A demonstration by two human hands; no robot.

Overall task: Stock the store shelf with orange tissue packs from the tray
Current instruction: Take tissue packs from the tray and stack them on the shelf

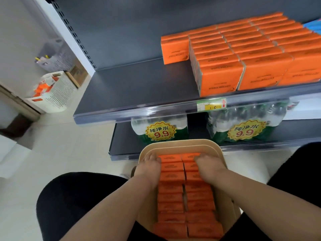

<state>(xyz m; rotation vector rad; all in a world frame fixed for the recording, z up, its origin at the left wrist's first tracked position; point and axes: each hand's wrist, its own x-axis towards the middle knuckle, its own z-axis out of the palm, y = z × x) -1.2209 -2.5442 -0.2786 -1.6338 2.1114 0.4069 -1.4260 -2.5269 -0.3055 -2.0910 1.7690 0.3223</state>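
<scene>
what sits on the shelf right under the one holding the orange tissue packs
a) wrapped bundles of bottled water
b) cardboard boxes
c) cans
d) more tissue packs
a: below the shelf that carries the orange tissue packs, two wrapped bundles of water bottles stand with yellow 9.9 stickers on them.

Super bright orange tissue packs (172, 176) with darker print, tan tray (180, 145), dark grey shelf (130, 87), yellow starburst stickers (160, 131) with red numbers on green-and-clear water bottles (271, 115).

Head camera, wide-angle, tilted steeply down and forward: tray (175, 142) sits close below, near edge; shelf (132, 84) fills the far side.
</scene>
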